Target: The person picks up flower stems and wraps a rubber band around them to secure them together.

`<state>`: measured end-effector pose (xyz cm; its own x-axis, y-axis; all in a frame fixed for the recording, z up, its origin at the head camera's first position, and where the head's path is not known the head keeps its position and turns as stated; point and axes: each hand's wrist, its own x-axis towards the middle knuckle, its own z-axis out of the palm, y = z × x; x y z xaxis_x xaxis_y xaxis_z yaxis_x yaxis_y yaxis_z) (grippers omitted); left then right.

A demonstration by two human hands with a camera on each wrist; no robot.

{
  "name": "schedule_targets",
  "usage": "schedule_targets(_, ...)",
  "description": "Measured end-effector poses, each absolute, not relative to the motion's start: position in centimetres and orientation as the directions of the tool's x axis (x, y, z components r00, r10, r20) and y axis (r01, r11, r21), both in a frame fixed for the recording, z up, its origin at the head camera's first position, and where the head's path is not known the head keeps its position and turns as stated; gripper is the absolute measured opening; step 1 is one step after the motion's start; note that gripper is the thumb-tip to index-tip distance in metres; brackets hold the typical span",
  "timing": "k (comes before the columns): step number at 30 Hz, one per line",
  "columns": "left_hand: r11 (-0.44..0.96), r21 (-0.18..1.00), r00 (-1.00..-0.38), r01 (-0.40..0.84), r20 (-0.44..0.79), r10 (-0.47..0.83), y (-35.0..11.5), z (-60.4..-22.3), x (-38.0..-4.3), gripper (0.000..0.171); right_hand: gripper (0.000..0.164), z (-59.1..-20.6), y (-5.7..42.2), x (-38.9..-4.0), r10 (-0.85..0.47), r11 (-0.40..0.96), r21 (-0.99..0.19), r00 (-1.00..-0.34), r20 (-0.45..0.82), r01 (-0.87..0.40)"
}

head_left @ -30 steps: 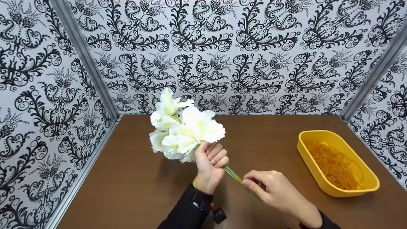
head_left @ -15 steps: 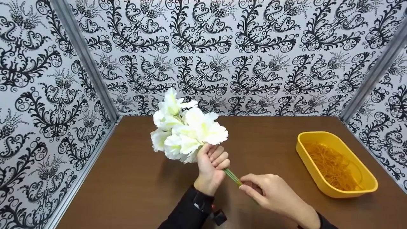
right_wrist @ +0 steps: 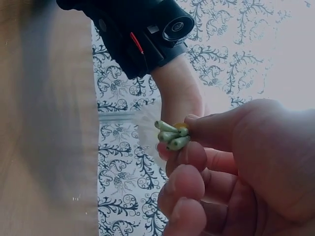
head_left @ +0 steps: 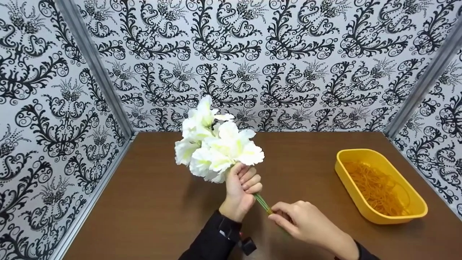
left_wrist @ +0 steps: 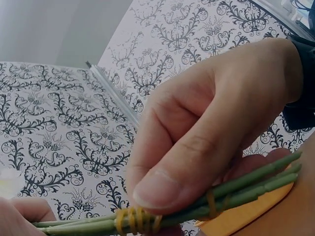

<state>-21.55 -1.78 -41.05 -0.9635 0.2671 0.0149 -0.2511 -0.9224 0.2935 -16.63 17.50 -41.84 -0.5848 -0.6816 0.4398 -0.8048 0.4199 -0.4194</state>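
Note:
A bunch of white artificial flowers (head_left: pixel 223 148) leans up and to the left above the table in the head view. My left hand (head_left: pixel 241 191) grips its green stems just under the blooms. Lower down, my right hand (head_left: pixel 306 222) pinches the stems between thumb and forefinger. In the left wrist view a yellow rubber band (left_wrist: pixel 132 221) is wound in several turns round the stems (left_wrist: pixel 256 179), touching the right thumb, and one strand crosses nearer the cut ends. The right wrist view shows the stem ends (right_wrist: pixel 172 136) bunched at the right fingertips.
A yellow tub (head_left: pixel 388 216) holding many rubber bands (head_left: pixel 377 189) stands on the right of the brown table (head_left: pixel 151 202). Patterned walls (head_left: pixel 231 65) enclose the table at the back and sides. A small black device hangs at the left wrist.
The flowers have shifted slightly right, and the left hand with them. My right hand has slid a little left and down, still pinching the stems at the band.

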Motion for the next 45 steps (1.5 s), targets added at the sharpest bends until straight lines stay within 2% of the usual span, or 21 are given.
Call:
schedule_targets(13,-0.909,0.297,-0.951,-0.292,0.014,0.310,-1.9,-40.9,-21.7,0.043,0.017,-41.9,17.3,-16.5,-0.692,0.484,-0.456,-0.645,0.323,-0.747)
schedule_targets(19,-0.908,0.291,-0.946,-0.301,0.024,0.322,-2.1,-40.9,-21.8,0.044,0.016,-42.1,17.2,-16.3,-0.682,0.504,-0.385,-0.630,0.372,-0.773)
schedule_targets(30,-0.903,0.295,-0.944,-0.312,0.016,0.331,-2.1,-41.1,-21.9,0.044,0.018,-42.0,17.2,-16.3,-0.681,0.499,-0.396,-0.632,0.371,-0.771)
schedule_targets(39,-0.865,0.389,-0.931,-0.318,0.046,0.363,-2.5,-40.3,-21.8,0.037,0.016,-41.4,17.1,-16.0,-0.649,0.421,-0.467,-0.618,0.443,-0.777)
schedule_targets(45,-0.793,0.551,-0.943,-0.259,0.034,0.332,-2.6,-39.9,-21.9,0.024,0.015,-41.0,17.2,-16.0,-0.620,0.425,-0.495,-0.642,0.452,-0.758)
